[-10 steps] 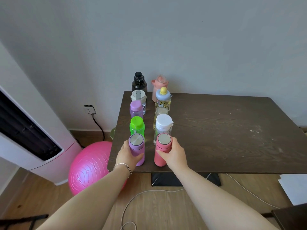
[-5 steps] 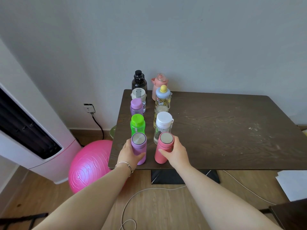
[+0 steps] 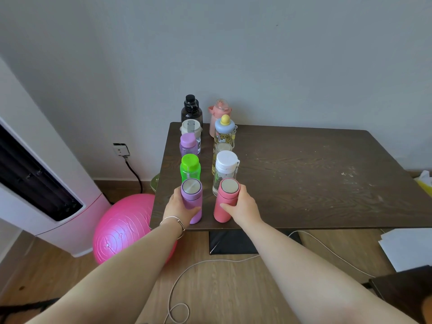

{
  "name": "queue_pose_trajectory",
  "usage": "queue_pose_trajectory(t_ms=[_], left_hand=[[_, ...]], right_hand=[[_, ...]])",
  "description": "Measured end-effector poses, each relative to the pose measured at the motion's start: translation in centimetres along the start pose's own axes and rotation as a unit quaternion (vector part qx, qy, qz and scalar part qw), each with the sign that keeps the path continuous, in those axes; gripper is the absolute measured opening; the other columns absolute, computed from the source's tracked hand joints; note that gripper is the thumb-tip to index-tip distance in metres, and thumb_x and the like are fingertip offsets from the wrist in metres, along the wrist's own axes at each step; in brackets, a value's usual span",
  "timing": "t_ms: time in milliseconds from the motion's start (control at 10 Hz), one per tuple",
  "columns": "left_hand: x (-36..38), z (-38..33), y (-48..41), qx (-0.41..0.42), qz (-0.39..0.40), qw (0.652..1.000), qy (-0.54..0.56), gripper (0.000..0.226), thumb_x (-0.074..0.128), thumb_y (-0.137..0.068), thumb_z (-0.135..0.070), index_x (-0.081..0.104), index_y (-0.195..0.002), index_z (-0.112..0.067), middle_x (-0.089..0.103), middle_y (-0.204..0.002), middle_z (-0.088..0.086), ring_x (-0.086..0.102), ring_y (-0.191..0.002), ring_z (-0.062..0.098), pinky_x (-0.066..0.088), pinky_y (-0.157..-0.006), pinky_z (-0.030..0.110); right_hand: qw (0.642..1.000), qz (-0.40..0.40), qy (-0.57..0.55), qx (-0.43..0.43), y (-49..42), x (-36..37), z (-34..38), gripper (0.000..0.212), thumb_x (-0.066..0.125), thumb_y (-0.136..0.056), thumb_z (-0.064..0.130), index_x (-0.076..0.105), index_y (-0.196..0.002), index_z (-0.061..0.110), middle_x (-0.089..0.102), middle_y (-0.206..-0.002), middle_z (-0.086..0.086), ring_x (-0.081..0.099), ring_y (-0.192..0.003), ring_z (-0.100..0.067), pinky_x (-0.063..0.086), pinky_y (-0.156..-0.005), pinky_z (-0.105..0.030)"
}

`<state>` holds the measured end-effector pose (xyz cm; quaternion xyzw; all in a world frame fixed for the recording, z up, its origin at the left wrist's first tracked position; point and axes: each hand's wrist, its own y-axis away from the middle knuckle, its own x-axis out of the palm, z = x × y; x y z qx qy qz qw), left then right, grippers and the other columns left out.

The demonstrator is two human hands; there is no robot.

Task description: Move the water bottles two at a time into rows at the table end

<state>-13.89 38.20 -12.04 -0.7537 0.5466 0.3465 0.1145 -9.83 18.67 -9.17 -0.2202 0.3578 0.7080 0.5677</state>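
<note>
We find two rows of bottles running along the left end of the worktop (image 3: 304, 178), from the wall to the near edge. The left hand (image 3: 180, 208) is wrapped round the lilac flask (image 3: 192, 187), thumb across its front, and the right hand (image 3: 244, 206) grips the pink flask (image 3: 222, 199) the same way. Both flasks stand upright at the front of their rows, the lilac one just before the green-capped bottle (image 3: 189, 168) and the pink one just before the white-capped bottle (image 3: 226, 163). Their bases are close to the near edge. We cannot tell whether they rest on the wood or hang just above it. We judge this to be the setting-down of a pair, likely the last, since every other bottle in view already stands in a row. The next move, as we see it, calls for both bases flat and clear of the edge. The fingers should then open outward so neither flask tips or knocks its neighbour.
</note>
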Motion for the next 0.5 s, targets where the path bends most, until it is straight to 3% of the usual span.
queue_pose_trajectory(t_ms=[300,400,500], left_hand=[[-1.9,-0.3,0.7,0.052,-0.003,0.998,-0.04,0.095,0.082,-0.068,-0.032,0.027,-0.145,-0.021,0.04,-0.142,0.008,0.044,-0.126,0.028,0.043,-0.101,0.041],[-2.6,-0.6,1.2,0.082,-0.006,0.993,-0.088,0.094,0.081,-0.069,-0.031,0.027,-0.146,-0.021,0.036,-0.145,0.008,0.037,-0.132,0.029,0.041,-0.104,0.043],[-3.0,-1.7,2.1,0.137,-0.012,0.971,-0.194,0.101,0.077,-0.073,-0.043,0.017,-0.151,-0.019,0.026,-0.154,0.009,0.025,-0.141,0.032,0.031,-0.112,0.043]], right_hand=[[0.999,-0.005,0.047,-0.018,0.8,-1.2,-0.3,0.08,0.085,-0.095,0.03,0.039,-0.159,0.017,0.055,-0.16,-0.007,0.057,-0.145,-0.03,0.054,-0.115,-0.045],[0.996,0.0,0.086,-0.031,1.6,-2.0,0.2,0.08,0.082,-0.097,0.03,0.037,-0.161,0.017,0.053,-0.161,-0.008,0.058,-0.145,-0.03,0.054,-0.113,-0.044],[0.986,0.001,0.161,-0.042,2.0,-2.6,0.1,0.087,0.078,-0.1,0.032,0.024,-0.167,0.015,0.05,-0.162,-0.012,0.055,-0.145,-0.033,0.055,-0.113,-0.047]])
